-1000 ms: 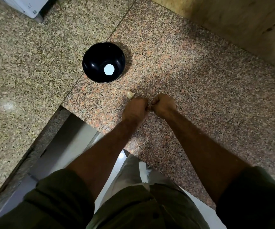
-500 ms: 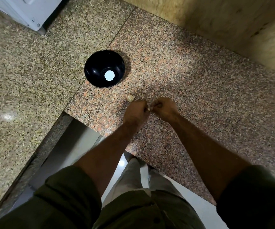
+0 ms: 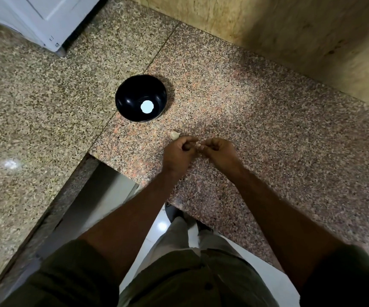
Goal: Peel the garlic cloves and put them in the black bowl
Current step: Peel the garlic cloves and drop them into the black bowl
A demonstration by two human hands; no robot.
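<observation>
I'm mid-peel here: my left hand (image 3: pixel 179 152) and right hand (image 3: pixel 218 150) are curled together over the counter (image 3: pixel 267 129), fingertips pinching a pale garlic clove (image 3: pixel 198 145) between them. A second clove (image 3: pixel 174 135) lies on the stone just beyond my left knuckles. The black bowl (image 3: pixel 130 96) sits further out to the left, no cloves in it yet. Next, I'd say: strip the skin off, then reach over and drop it in.
</observation>
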